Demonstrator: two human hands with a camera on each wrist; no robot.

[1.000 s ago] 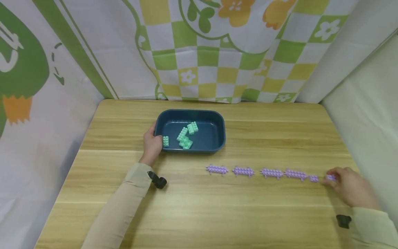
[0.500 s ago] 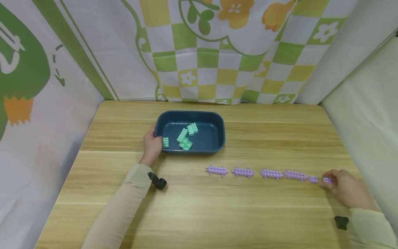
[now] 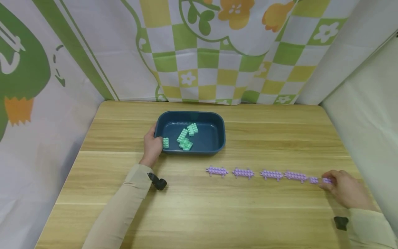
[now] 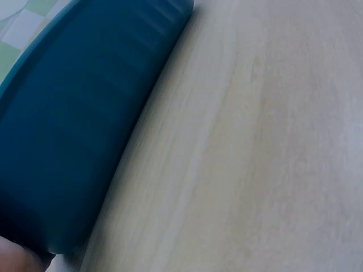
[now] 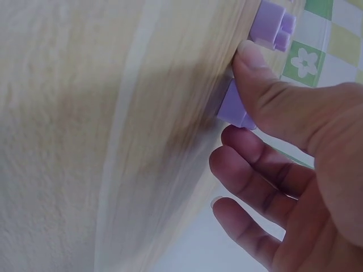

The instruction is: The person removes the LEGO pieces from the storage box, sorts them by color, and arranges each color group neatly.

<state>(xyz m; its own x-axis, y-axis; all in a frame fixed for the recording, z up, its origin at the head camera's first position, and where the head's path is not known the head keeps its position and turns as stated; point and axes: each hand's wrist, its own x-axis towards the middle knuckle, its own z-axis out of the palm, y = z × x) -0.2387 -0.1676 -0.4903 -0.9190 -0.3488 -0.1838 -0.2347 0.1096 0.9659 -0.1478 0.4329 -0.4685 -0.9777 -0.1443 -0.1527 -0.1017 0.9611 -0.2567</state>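
Head view shows the right hand [image 3: 348, 190], its fingers narrowly pinching the end brick [image 3: 327, 180]; just beside, at nine o'clock, lies a second brick [image 3: 313, 180]. The purple row [image 3: 243, 173] runs nine-to-three. Far off, the left hand [image 3: 152, 147] grips the box [image 3: 211, 138].

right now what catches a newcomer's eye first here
Probably the blue tray toward the far edge of the table, green blocks inside, the left hand gripping it. Then the row of purple blocks, lower right in the head view, the right hand pinching its rightmost block.
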